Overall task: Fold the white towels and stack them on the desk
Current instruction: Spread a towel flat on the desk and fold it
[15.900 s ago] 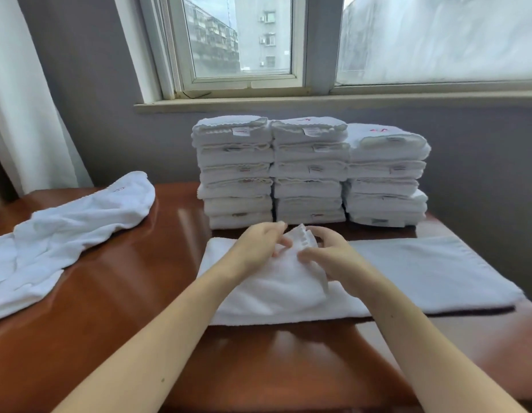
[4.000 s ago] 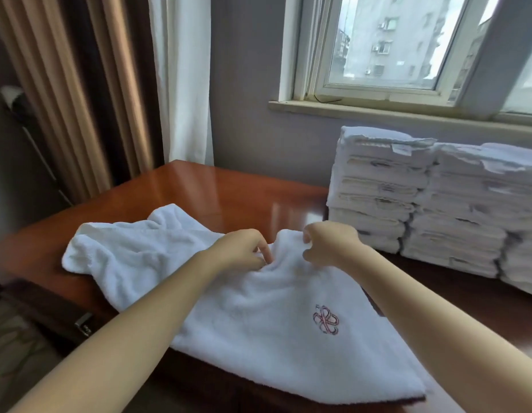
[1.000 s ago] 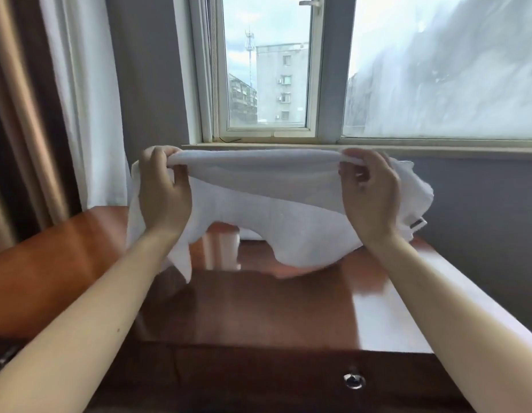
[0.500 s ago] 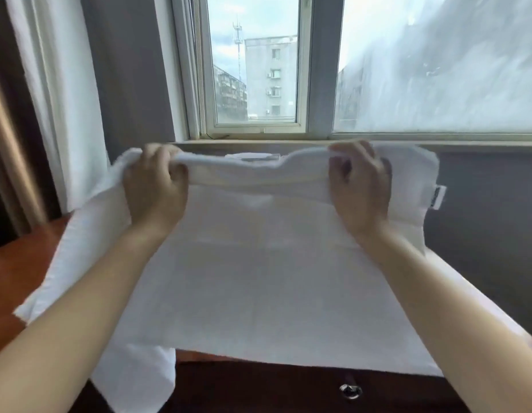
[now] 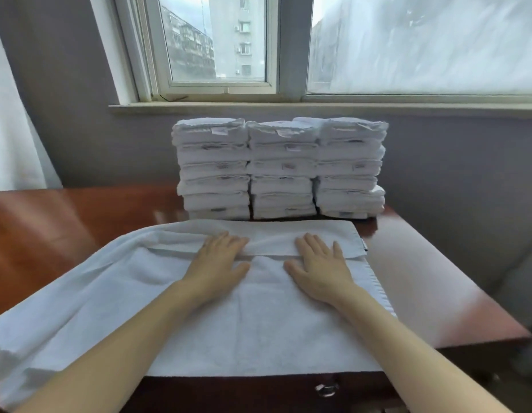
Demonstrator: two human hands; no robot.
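Of the person, only the two arms are visible. The left hand [image 5: 220,263] and the right hand [image 5: 316,265] are bare, with slim fingers and a thumb that shows on each. The left forearm [image 5: 124,347] and the right forearm [image 5: 407,338] are also bare and smooth, from the wrist until the lower edge of the view. The nails are too small to judge.

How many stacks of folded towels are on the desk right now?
3, side by side at the back of the desk, below the window: left stack, middle stack, right stack. Any stack behind these would be hidden.
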